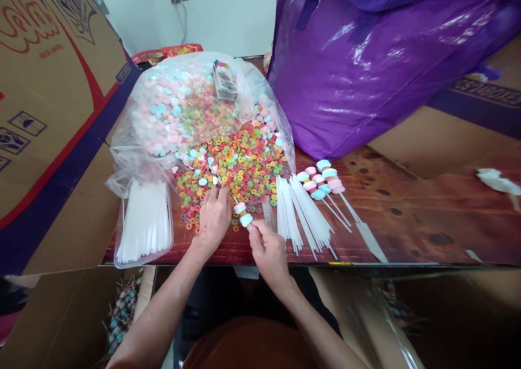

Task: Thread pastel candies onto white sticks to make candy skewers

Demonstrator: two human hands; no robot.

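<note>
My right hand (266, 247) pinches a thin white stick with a pink and a light blue candy piece (243, 214) threaded on its tip. My left hand (214, 214) rests palm down on the pile of small colourful ring candies (236, 163), fingertips curled together at a white piece. The candies spill from an open clear plastic bag (183, 103) holding pink and blue pieces too. Loose white sticks (301, 211) lie fanned to the right of my right hand. Several finished candy skewers (323, 180) lie beyond them.
A clear packet of white sticks (144, 222) lies at the left table edge. A big purple plastic bag (386, 59) fills the back right. Cardboard boxes stand at the left (49, 87) and right (468, 125). A white scrap (499, 182) lies far right on the wooden table (407, 217).
</note>
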